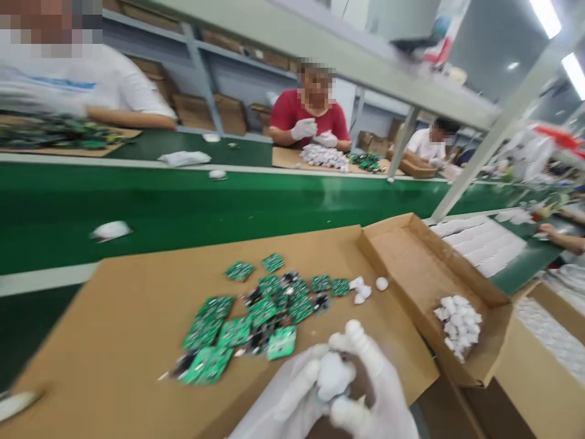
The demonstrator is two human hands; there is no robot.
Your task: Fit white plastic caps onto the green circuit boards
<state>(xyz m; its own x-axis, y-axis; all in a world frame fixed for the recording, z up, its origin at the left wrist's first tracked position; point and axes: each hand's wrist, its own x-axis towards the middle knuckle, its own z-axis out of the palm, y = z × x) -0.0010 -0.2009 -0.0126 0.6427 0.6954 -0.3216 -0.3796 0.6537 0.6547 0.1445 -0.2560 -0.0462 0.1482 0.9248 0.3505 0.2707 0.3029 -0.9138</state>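
Observation:
Both my hands wear white gloves and meet at the bottom middle of the view. My left hand (287, 396) and my right hand (372, 390) together grip a small white plastic part (333, 375) between their fingers. Just beyond them, several green circuit boards (256, 317) lie scattered on a flat cardboard sheet (128, 317). A few loose white parts (365, 288) rest at the right end of that pile.
An open cardboard box (420, 268) to the right holds a heap of white parts (458, 325). A green conveyor belt (183, 207) runs across, carrying single white parts. Other people in gloves work on its far side. More boxes stand at the right.

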